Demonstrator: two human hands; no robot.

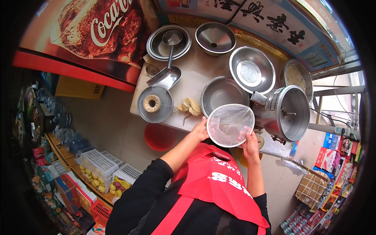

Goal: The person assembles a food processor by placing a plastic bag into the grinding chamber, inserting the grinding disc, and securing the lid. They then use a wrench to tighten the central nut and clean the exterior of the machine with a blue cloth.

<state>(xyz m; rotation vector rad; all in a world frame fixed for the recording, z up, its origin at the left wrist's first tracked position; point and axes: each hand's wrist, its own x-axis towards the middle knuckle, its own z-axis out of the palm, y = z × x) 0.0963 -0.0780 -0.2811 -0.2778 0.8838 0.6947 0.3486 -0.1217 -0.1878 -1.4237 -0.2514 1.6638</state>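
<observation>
Red apron [225,180], left fingers [203,123] and right fingers [251,138] holding translucent vessel [229,122], ladle [172,38] over basin [158,46]

A small food shop: crated produce [94,181], steel bowls [250,72], and what look like packaged goods [327,159], blurred at right.

One view looked down from the person's head, through the left of two fisheye cameras worn side by side, facing forward over the red apron [219,186]. The left hand [201,130] and right hand [251,145] were near, just below the middle; the table [196,70] lay beyond, the floor [105,117] lower down. Straight edges bent toward the dark, round rim.
</observation>
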